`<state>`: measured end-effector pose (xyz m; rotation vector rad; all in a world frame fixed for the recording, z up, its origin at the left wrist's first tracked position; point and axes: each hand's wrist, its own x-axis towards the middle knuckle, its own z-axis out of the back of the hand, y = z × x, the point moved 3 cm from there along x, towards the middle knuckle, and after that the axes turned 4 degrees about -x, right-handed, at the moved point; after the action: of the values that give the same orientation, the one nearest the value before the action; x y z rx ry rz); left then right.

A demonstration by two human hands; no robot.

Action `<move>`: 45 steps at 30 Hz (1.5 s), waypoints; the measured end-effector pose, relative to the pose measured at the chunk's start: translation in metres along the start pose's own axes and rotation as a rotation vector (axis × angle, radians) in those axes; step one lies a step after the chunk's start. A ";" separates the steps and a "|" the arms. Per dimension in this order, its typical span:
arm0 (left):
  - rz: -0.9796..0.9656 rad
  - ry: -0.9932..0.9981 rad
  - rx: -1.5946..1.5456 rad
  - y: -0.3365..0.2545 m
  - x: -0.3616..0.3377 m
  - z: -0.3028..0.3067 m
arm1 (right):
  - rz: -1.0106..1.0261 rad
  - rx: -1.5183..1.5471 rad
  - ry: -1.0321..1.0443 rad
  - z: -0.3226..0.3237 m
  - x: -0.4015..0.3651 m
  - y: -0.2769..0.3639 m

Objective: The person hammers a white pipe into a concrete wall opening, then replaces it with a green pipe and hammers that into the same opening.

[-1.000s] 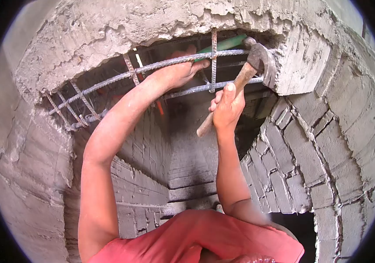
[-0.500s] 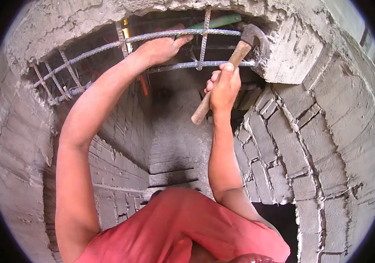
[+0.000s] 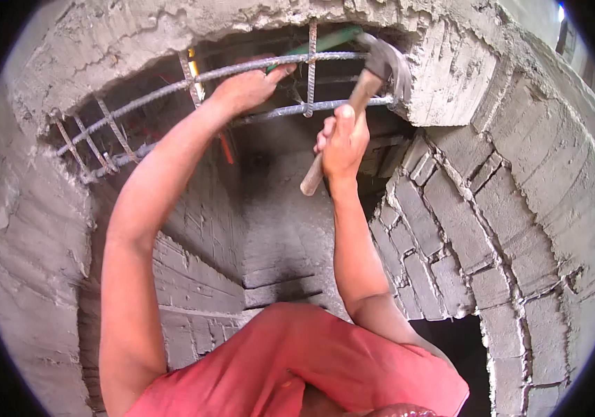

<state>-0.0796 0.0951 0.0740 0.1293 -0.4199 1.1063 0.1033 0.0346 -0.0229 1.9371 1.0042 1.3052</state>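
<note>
Closed around the wooden handle of a claw hammer (image 3: pixel 360 97), my right hand (image 3: pixel 344 142) is just below the rebar grid. The hammer's dark metal head is raised beside the grid's right end, and its claw curves toward the rough concrete. My left hand (image 3: pixel 249 90) reaches up to the upper rebar (image 3: pixel 231 68), with its fingers closed on a long green bar-like piece (image 3: pixel 322 43). That piece slants up to the right behind a vertical rebar, and its far end lies near the hammer head. Its exact kind cannot be made out.
Broken concrete (image 3: pixel 193 24) edges the opening above the rebar. A block wall with mortar joints (image 3: pixel 506 229) curves along the right. An orange strip (image 3: pixel 226 148) and a yellow piece (image 3: pixel 192 61) show by the left bars. Below is a floor with steps (image 3: pixel 283 278).
The view has shifted slightly, so the rebar and both arms sit a little differently. The hammer head has tilted a little and still stands near the right end of the rebar.
</note>
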 end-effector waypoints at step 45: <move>0.089 -0.222 -0.094 -0.014 0.002 0.011 | 0.542 0.581 -0.143 0.024 -0.017 0.017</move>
<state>-0.0693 0.0875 0.0860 0.1521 -0.6803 1.1619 0.1262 0.0094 -0.0259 2.8533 0.8787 1.1956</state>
